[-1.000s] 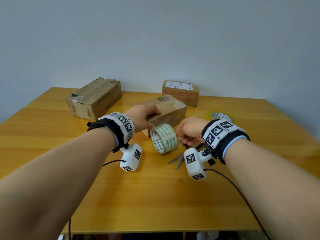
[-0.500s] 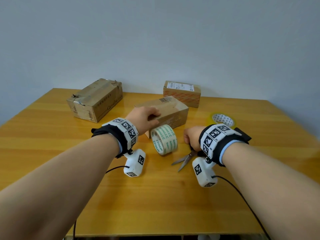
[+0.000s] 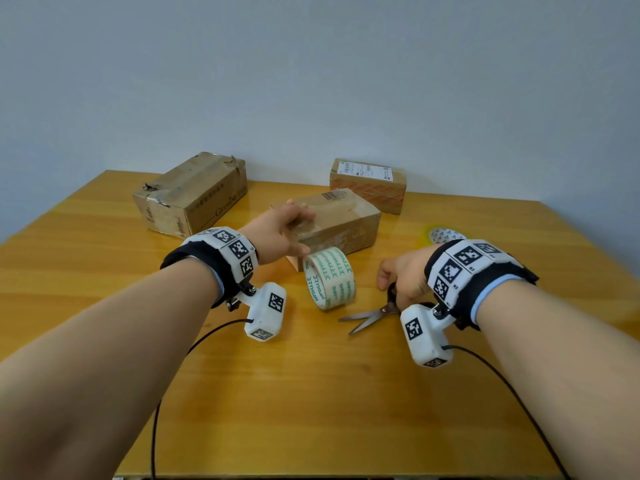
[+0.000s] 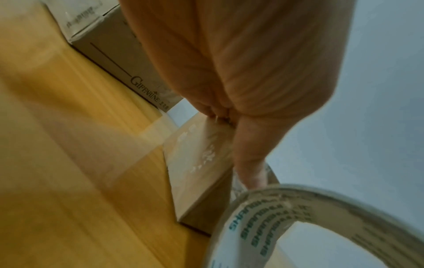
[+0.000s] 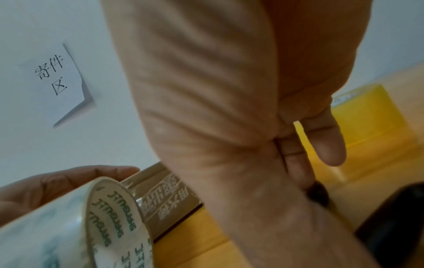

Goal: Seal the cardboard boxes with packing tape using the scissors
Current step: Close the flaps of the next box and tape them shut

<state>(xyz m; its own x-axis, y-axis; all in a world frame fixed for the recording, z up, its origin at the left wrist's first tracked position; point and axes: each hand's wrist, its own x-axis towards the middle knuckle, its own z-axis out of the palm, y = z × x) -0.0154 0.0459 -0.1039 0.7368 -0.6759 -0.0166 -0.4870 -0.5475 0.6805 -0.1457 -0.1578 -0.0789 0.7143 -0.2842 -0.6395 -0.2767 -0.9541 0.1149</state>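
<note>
A brown cardboard box (image 3: 339, 223) lies mid-table, with clear tape glinting on its top. My left hand (image 3: 291, 233) rests on its near left end, fingers laid over the top and thumb (image 4: 250, 154) running down the front face. A roll of clear packing tape (image 3: 329, 278) printed in green stands on edge against the box's front, just below that thumb. To the right of the roll, my right hand (image 3: 398, 278) grips the black handles of the scissors (image 3: 367, 317). Their blades are parted, point left and lie low over the table.
A larger battered box (image 3: 194, 195) sits at the back left and a small labelled box (image 3: 369, 183) at the back right. A second, yellowish tape roll (image 3: 445, 234) lies flat beyond my right wrist. Cables trail from both wrist cameras.
My right hand has drawn the scissors rightward and back from the tape roll, and the blades now lie parted. The left hand has stayed on the box.
</note>
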